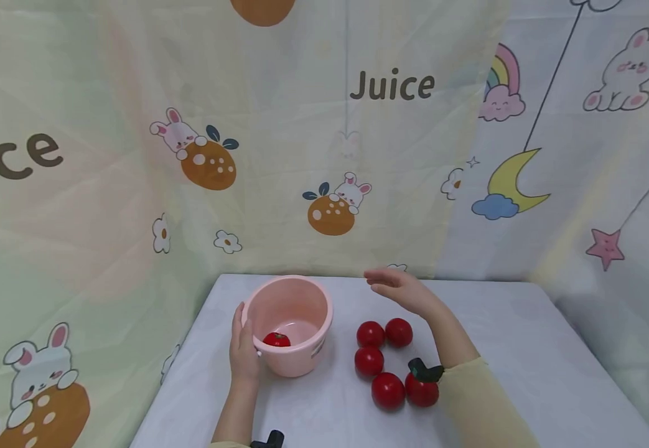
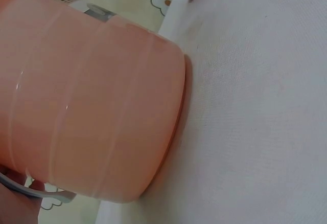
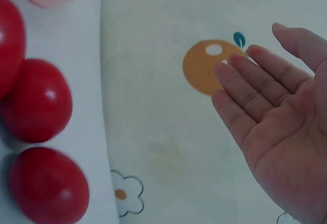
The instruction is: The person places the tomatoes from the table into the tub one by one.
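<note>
A pink bucket (image 1: 293, 361) stands upright on the table, and one red tomato (image 1: 276, 340) lies at its bottom. At the bucket's left side my left hand (image 1: 244, 354) holds it near the rim; in the left wrist view only part of that hand (image 2: 18, 206) shows, by the grey handle (image 2: 36, 191). My right hand (image 1: 405, 292) is raised over the far part of the table, right of the bucket. Its fingers are extended and the palm (image 3: 291, 137) holds nothing. Several red tomatoes (image 1: 388, 391) lie grouped on the table below it.
The white-covered table (image 1: 498, 323) meets a printed cloth backdrop (image 1: 279, 137) at the back. More of this cloth hangs at the left and right sides. A dark strap piece (image 1: 426, 371) on the right wrist overlaps one tomato in the head view.
</note>
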The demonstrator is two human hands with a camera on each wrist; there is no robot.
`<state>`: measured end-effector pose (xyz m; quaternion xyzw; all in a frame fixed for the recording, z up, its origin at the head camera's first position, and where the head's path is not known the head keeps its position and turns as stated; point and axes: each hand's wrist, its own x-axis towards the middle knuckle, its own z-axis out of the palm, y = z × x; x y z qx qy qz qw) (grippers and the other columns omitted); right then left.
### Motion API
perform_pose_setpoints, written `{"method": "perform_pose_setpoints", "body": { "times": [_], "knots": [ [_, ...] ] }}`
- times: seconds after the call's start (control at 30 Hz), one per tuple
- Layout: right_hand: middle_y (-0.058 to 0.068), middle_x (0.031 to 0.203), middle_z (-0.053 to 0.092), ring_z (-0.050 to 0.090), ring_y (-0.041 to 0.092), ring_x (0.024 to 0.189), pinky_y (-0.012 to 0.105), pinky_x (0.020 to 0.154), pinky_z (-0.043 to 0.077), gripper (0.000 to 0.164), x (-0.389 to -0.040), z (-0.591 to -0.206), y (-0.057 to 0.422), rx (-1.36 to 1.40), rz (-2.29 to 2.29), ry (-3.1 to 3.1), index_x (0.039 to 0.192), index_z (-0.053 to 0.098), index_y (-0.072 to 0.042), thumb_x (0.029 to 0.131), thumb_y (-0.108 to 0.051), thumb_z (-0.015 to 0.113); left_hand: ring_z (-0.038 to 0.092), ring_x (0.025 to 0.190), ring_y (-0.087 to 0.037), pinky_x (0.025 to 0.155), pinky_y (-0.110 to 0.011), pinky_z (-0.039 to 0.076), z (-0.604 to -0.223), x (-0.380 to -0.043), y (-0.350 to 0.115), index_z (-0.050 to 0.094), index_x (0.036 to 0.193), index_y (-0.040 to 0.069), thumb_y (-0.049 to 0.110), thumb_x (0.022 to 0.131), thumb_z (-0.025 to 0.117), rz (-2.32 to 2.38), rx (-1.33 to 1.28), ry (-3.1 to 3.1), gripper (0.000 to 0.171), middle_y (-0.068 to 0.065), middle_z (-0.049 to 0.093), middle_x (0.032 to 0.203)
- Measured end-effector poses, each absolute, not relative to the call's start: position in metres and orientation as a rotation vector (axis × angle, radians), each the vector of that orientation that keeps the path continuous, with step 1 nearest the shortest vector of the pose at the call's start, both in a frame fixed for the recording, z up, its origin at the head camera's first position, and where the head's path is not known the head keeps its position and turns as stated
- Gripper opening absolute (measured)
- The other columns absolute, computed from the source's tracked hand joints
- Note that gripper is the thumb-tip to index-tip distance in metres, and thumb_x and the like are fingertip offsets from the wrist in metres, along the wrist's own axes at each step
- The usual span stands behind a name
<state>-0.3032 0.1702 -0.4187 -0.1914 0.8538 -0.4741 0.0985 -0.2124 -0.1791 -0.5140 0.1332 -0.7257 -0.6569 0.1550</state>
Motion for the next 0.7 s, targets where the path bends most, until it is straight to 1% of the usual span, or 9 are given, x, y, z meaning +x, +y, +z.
{"method": "perform_pose_setpoints", "body": {
  "times": [0.13, 0.23, 0.37, 0.47, 0.6, 0.7],
  "knots": [
    [0.002, 0.137, 0.060, 0.055, 0.026, 0.129, 0.049, 0.104, 0.050, 0.050, -0.297, -0.426, 0.184, -0.538, -1.398, 2.532, 0.137, 0.057, -0.027, 0.092, -0.047, 0.065, 0.028, 0.149, -0.018, 0.113, -0.060, 0.035, -0.514, -0.214, -0.181, 0.023, 0.148, 0.057, 0.052, 0.103, 0.034, -1.893, 0.396, -2.075, 0.046, 0.020, 0.029, 0.159],
    [0.002, 0.137, 0.060, 0.055, 0.027, 0.130, 0.051, 0.105, 0.049, 0.048, -0.291, -0.431, 0.194, -0.503, -1.389, 2.543, 0.136, 0.057, -0.029, 0.092, -0.048, 0.064, 0.028, 0.149, -0.018, 0.113, -0.060, 0.035, -0.516, -0.215, -0.181, 0.023, 0.148, 0.056, 0.051, 0.103, 0.035, -1.899, 0.387, -2.070, 0.047, 0.019, 0.030, 0.159],
    [0.004, 0.139, 0.060, 0.054, 0.028, 0.131, 0.053, 0.106, 0.047, 0.053, -0.286, -0.442, 0.206, -0.447, -1.376, 2.548, 0.139, 0.056, -0.024, 0.092, -0.047, 0.064, 0.028, 0.149, -0.017, 0.113, -0.060, 0.036, -0.518, -0.214, -0.181, 0.023, 0.148, 0.057, 0.053, 0.103, 0.035, -1.890, 0.391, -2.078, 0.047, 0.020, 0.030, 0.159],
    [0.005, 0.139, 0.059, 0.053, 0.029, 0.132, 0.054, 0.107, 0.046, 0.055, -0.283, -0.452, 0.214, -0.400, -1.369, 2.547, 0.140, 0.055, -0.021, 0.092, -0.047, 0.064, 0.028, 0.149, -0.017, 0.113, -0.060, 0.035, -0.517, -0.213, -0.181, 0.023, 0.148, 0.057, 0.054, 0.103, 0.033, -1.880, 0.385, -2.082, 0.046, 0.020, 0.030, 0.158],
    [0.006, 0.140, 0.059, 0.053, 0.030, 0.133, 0.054, 0.106, 0.046, 0.056, -0.277, -0.466, 0.226, -0.350, -1.371, 2.559, 0.141, 0.053, -0.021, 0.092, -0.047, 0.064, 0.029, 0.149, -0.015, 0.115, -0.059, 0.033, -0.516, -0.212, -0.180, 0.023, 0.148, 0.056, 0.052, 0.104, 0.030, -1.879, 0.379, -2.073, 0.045, 0.021, 0.031, 0.158],
    [0.004, 0.139, 0.060, 0.053, 0.029, 0.132, 0.055, 0.106, 0.046, 0.053, -0.268, -0.476, 0.236, -0.302, -1.396, 2.563, 0.139, 0.055, -0.023, 0.092, -0.046, 0.064, 0.029, 0.149, -0.016, 0.115, -0.059, 0.033, -0.516, -0.212, -0.179, 0.023, 0.149, 0.054, 0.050, 0.104, 0.030, -1.881, 0.368, -2.072, 0.045, 0.019, 0.031, 0.158]
  ]
}}
